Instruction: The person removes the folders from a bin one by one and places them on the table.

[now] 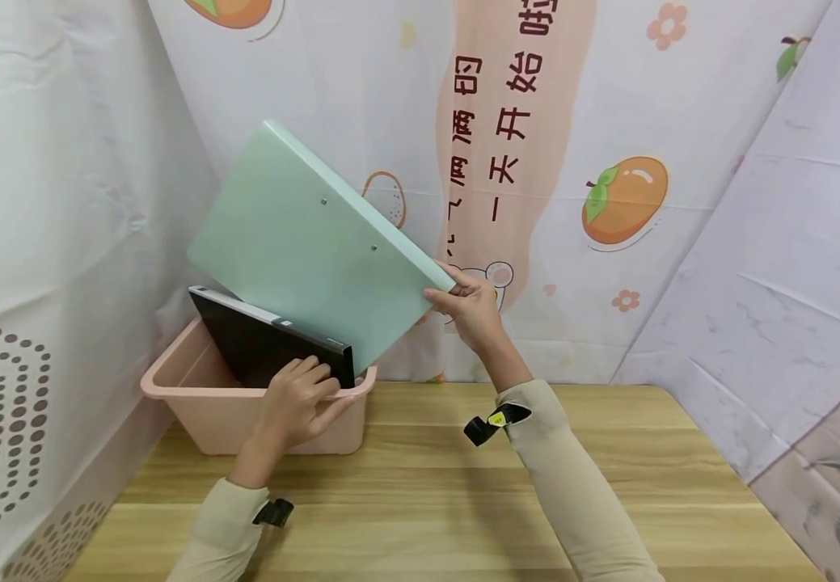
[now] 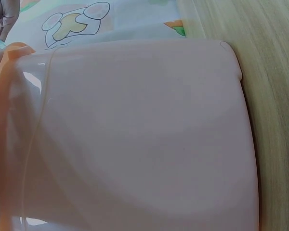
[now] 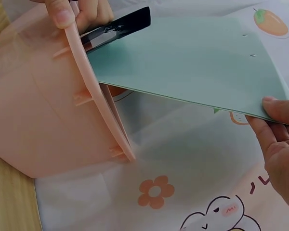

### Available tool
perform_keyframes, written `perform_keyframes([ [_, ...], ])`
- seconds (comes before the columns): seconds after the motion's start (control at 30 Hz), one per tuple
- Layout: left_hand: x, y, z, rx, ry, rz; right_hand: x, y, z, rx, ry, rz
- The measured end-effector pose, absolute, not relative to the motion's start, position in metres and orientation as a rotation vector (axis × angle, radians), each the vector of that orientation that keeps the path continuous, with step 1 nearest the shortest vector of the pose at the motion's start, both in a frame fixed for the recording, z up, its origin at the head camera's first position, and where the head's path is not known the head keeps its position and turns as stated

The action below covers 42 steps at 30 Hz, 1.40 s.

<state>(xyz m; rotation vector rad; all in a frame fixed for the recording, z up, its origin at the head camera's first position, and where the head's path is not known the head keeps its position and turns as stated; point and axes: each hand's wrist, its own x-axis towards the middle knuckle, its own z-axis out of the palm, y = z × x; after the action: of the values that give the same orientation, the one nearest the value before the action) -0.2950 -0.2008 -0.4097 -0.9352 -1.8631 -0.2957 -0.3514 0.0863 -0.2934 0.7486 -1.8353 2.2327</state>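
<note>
Two folders and one pink bin (image 1: 219, 422) are at the hands, and both folders are on the bin's side of the worktop (image 1: 420, 493), towards the person's left. The one green folder (image 1: 310, 242) is tilted, with its lower part reaching down into the mouth of the bin and most of it rising above the rim. Two small metal rivets show on its flat face. The one black folder (image 1: 259, 339) leans inside the bin in front of the green one, its long spine uppermost, with pale label patches on it.

Two hands are in view. The right hand (image 1: 474, 311) pinches one corner of the green folder, the thumb on one face and the fingers behind. The left hand (image 1: 299, 400) grips the near rim of the bin, its thumb outside and its fingers curled over to the inside, next to the black folder; whether they also touch that folder I cannot tell.

There are two beige sleeves, and two small black devices at the wrists, one on the left (image 1: 274, 512) and one on the right (image 1: 495, 422), the right one with a yellow tag. Behind the bin hangs a printed sheet (image 1: 390, 105) bearing two columns of dark red writing; two pink flowers show on it in the head view.
</note>
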Motion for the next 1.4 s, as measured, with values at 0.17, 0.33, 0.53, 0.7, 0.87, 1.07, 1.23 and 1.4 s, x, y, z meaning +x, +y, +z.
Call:
perform_keyframes([
  [0.17,-0.295,-0.203,-0.41,-0.932,-1.866,-0.29,-0.351,0.09,-0.293,0.739,-1.815,2.244],
  [0.33,-0.294,-0.204,-0.41,-0.931,-1.872,-0.285,-0.349,0.092,-0.291,0.76,-1.796,2.246],
  [0.53,-0.294,-0.204,-0.409,-0.919,-1.873,-0.283,-0.348,0.095,-0.289,0.771,-1.76,2.23],
  [0.7,-0.294,-0.203,-0.408,-0.92,-1.871,-0.289,-0.348,0.1,-0.289,0.777,-1.715,2.248],
  [0.87,-0.294,-0.203,-0.408,-0.925,-1.862,-0.285,-0.348,0.107,-0.29,0.792,-1.673,2.279],
  [1.07,-0.296,-0.204,-0.411,-0.944,-1.848,-0.288,-0.344,0.117,-0.292,0.821,-1.634,2.251],
  [1.23,-0.296,-0.203,-0.411,-0.943,-1.86,-0.293,-0.341,0.124,-0.291,0.817,-1.61,2.238],
  [1.4,-0.296,-0.202,-0.412,-0.939,-1.851,-0.293,-0.336,0.13,-0.289,0.813,-1.599,2.228],
])
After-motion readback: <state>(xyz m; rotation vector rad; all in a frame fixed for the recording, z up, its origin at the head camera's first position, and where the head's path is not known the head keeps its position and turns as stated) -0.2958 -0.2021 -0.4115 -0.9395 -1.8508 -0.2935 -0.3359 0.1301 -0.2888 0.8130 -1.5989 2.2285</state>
